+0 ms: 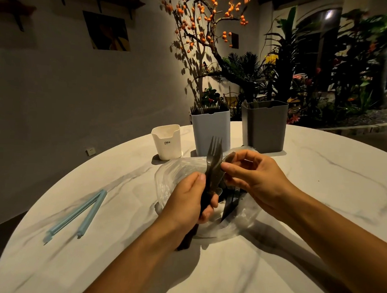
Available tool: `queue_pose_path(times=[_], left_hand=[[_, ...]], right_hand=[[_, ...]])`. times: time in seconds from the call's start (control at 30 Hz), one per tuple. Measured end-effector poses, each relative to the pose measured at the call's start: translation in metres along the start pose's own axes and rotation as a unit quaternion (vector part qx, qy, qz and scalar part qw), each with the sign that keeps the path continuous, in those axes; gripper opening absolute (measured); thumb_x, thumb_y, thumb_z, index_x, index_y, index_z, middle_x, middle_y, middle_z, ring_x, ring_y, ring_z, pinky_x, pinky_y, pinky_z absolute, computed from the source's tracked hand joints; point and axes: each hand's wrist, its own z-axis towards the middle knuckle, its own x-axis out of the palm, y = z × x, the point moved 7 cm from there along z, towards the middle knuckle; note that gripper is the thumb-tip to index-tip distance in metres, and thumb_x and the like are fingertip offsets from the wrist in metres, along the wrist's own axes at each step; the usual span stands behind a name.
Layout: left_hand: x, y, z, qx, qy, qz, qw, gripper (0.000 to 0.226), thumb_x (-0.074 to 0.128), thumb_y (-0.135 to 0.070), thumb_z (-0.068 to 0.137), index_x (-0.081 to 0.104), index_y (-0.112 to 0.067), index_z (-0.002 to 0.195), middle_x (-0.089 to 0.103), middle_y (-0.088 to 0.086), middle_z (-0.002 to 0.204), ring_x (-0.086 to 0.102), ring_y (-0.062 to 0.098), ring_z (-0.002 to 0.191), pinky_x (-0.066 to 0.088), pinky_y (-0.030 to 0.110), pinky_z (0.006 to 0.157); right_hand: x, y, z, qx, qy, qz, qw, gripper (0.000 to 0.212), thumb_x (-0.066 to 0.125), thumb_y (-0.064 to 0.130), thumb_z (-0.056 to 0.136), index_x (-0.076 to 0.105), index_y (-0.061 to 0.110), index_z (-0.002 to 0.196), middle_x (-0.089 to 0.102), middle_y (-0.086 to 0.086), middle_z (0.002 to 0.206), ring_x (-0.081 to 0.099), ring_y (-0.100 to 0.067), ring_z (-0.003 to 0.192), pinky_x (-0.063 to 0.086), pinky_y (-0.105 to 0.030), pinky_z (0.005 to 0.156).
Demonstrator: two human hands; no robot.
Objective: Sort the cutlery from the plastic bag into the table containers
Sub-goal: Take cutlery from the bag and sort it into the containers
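Closest to me, my left hand is clenched around the handles of a bundle of dark forks, tines pointing up. Just beside it, my right hand pinches what looks like a serrated knife tip against the bundle, though the light is dim and I cannot be sure which piece it is. Both hands hover over the clear plastic bag, which lies crumpled on the marble table with more dark cutlery still inside it.

Off to my left lies a pale blue bag clip, open in a V, well apart from the bag.

Farther out stand three containers: a small white container, a taller light blue container already holding forks, and a grey container with handles showing above its rim.

My worry is the pull: if I tug that one piece free while my left grip is loose, the other forks could slide out and scatter, or the tines could snag the bag and drag it along. Mixing the knife in with the forks would also spoil the sorting.
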Motion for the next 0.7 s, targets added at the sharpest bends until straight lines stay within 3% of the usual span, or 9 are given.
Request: queue_pose_path(times=[0.27,0.53,0.7], left_hand=[[0.002,-0.005,-0.001,0.048,-0.002,0.002,0.999,0.024,0.036,-0.03,0.106,0.055,-0.016,0.111,0.062,0.007,0.074,0.05,0.01,0.049,0.04,0.019,0.044],[0.006,-0.002,0.001,0.113,-0.023,0.145,0.983,0.019,0.041,-0.032,0.104,0.057,-0.024,0.104,0.059,-0.001,0.072,0.054,0.006,0.061,0.047,0.016,0.06],[0.002,-0.004,0.001,0.085,-0.064,0.102,0.989,0.024,0.038,-0.03,0.104,0.059,-0.022,0.098,0.057,-0.011,0.07,0.056,0.0,0.057,0.042,0.01,0.051]], right_hand=[[0.006,-0.002,-0.001,0.011,0.021,-0.017,1.0,0.017,0.066,0.012,0.086,0.07,0.01,0.102,0.076,-0.005,0.091,0.074,-0.018,0.087,0.059,-0.024,0.068],[-0.011,0.012,-0.004,-0.059,-0.103,-0.061,0.991,0.011,0.068,0.008,0.088,0.067,0.004,0.098,0.072,-0.009,0.085,0.073,-0.012,0.075,0.056,-0.021,0.057],[0.0,0.008,-0.001,0.003,-0.025,0.053,0.998,0.022,0.061,0.004,0.092,0.066,0.011,0.113,0.075,-0.006,0.093,0.074,-0.02,0.083,0.058,-0.026,0.064]])
